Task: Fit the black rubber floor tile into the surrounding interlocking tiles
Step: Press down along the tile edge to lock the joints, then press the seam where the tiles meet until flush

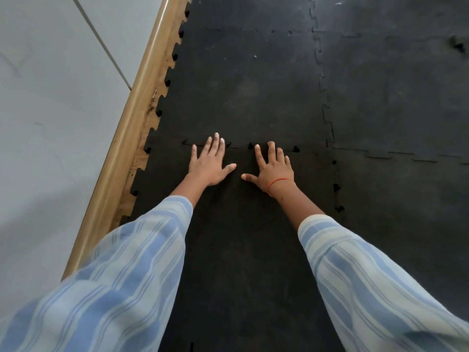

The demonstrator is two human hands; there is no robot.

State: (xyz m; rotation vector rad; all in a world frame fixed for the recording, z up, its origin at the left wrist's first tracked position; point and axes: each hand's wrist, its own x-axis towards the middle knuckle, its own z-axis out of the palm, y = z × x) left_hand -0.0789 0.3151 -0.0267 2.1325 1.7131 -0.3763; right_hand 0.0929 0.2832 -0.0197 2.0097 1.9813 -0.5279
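Observation:
The black rubber floor tile lies flat in front of me, with toothed edges on all visible sides. My left hand and my right hand rest flat on it, fingers spread, palms down near its far edge. The fingertips reach the seam with the tile beyond. Small dark gaps show at several teeth along that seam and along the right seam. Striped blue and white sleeves cover both forearms. A thin orange band circles my right wrist.
More interlocked black tiles stretch to the right and ahead. A wooden skirting strip runs diagonally along the left edge of the tiles, with a grey wall behind it. Bare wood floor shows between the tile teeth and the skirting.

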